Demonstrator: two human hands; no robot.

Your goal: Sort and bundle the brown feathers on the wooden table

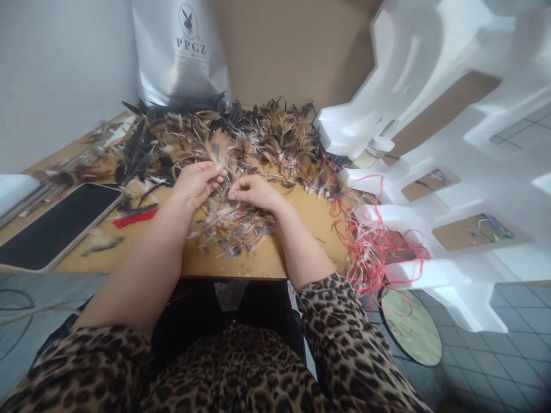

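My left hand (199, 182) is closed, thumb against fingers, on the base of a small bunch of brown feathers (220, 148) that fans upward. Just right of it, my right hand (253, 192) has its fingers curled together in a pinch close to the bunch's lower end. What sits between those fingers is hidden or too small to name. Below both hands lies a loose pile of mixed feathers (235, 226) on the yellow tabletop (310, 221). Behind them spreads a large heap of brown and black feathers (279, 129).
A phone (64, 223) and a red strip (136, 217) lie on the left. Tangled pink strings (370, 252) hang over the right edge beside white foam packing (469, 172). A silver bag (183, 57) stands at the back. A round stool (411, 324) is below right.
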